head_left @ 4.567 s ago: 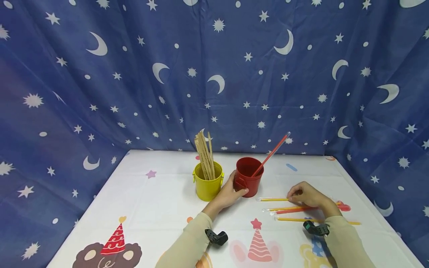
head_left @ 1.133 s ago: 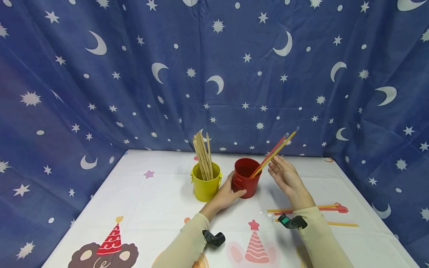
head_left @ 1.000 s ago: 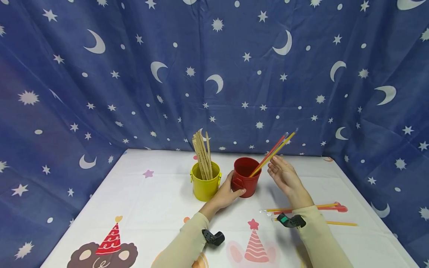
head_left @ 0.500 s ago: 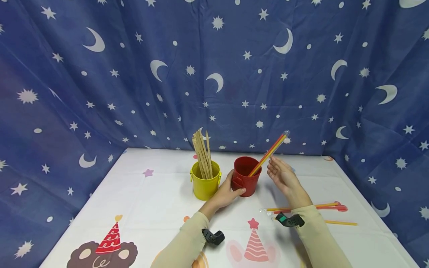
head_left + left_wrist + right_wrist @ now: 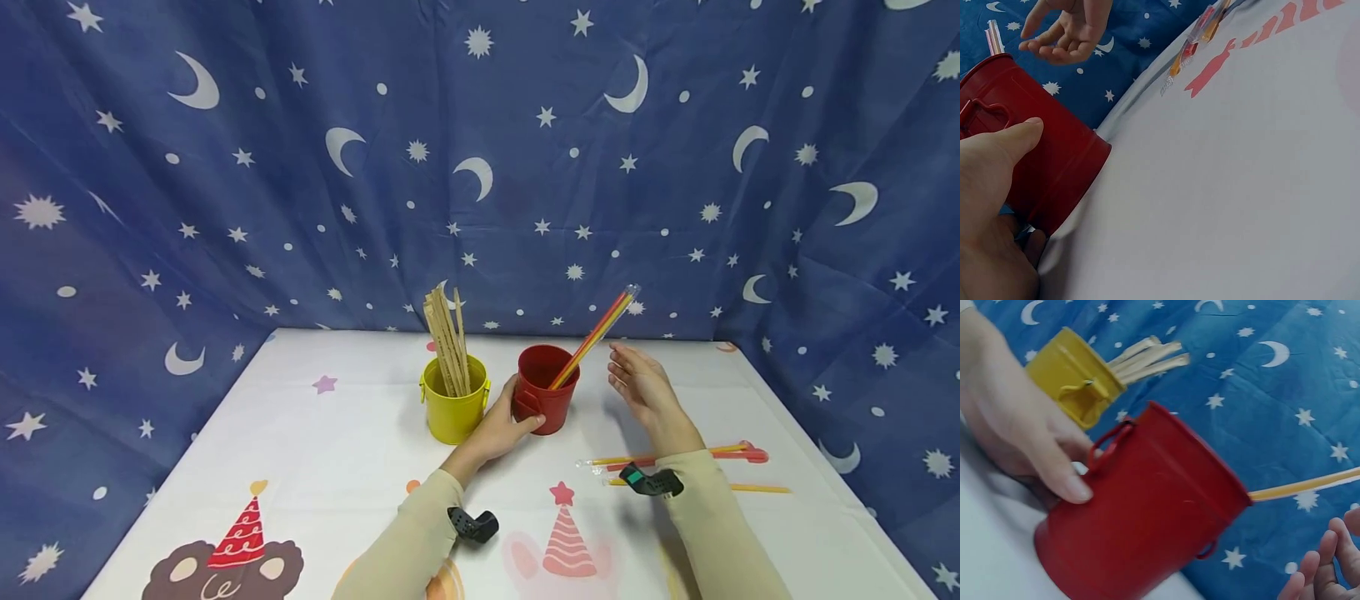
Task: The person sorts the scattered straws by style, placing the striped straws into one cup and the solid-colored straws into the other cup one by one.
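Note:
My left hand grips the side of a red metal bucket, its thumb across the front near the folded handle. Two straws in clear wrappers, a red straw and a yellow straw, lean to the right side by side inside this bucket. Just right of them my right hand is raised with loosely bent fingers, holding nothing and apart from the straws. In the right wrist view, the red bucket hides the lower part of the yellow straw.
Left of the red bucket stands a yellow bucket with several thin wooden-looking sticks. Several wrapped straws lie on the white printed tablecloth, partly under my right forearm. A blue star-and-moon curtain hangs behind.
My right hand has carried a yellow straw from the table into the red bucket and let go. That straw has swung left against the red one. My left hand stays on the bucket.

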Tool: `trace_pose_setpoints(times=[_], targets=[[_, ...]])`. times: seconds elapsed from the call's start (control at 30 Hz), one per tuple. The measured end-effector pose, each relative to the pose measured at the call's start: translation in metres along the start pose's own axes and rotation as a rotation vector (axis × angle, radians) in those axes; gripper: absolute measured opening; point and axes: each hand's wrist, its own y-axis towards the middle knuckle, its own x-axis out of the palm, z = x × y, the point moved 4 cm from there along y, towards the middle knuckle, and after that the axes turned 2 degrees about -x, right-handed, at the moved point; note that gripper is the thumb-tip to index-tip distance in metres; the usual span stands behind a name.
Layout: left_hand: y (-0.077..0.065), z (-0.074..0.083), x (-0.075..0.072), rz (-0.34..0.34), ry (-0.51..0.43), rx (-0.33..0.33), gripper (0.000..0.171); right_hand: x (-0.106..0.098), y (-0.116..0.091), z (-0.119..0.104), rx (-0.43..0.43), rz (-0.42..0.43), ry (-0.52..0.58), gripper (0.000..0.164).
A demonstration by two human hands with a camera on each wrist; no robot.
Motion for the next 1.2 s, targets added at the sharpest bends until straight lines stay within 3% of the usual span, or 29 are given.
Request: trace_pose_setpoints(times=[0.13, 0.3, 0.43, 0.6, 0.7, 0.9, 1.1, 1.2], targets=[[0.001, -0.002, 0.005, -0.012, 0.013, -0.019, 0.085, -0.012, -0.005, -0.005, -0.063, 0.053, -0.087, 0.026], [0.000, -0.006, 0.009, -0.001, 0.040, -0.045, 0.086, -0.028, -0.010, -0.006, -0.216, 0.081, -0.449, 0.015], [0.002, -0.008, 0.011, -0.006, 0.038, -0.033, 0.085, -0.040, -0.016, -0.005, -0.273, -0.048, -0.732, 0.042], [0.003, -0.009, 0.010, -0.006, 0.038, -0.022, 0.085, -0.060, -0.022, -0.002, -0.248, -0.293, -0.970, 0.044], [0.003, -0.008, 0.007, 0.007, 0.043, -0.024, 0.084, -0.071, -0.023, 0.000, -0.232, -0.379, -1.032, 0.039], [0.003, -0.004, 0.003, 0.006, 0.049, -0.017, 0.084, -0.088, -0.019, 0.008, -0.179, -0.476, -1.049, 0.030], [0.001, -0.004, 0.000, 0.013, 0.059, -0.032, 0.085, -0.088, -0.018, 0.018, -0.127, -0.625, -1.026, 0.025], [-0.001, -0.004, -0.003, 0.022, 0.056, -0.035, 0.085, -0.085, -0.019, 0.020, -0.115, -0.656, -1.012, 0.020]])
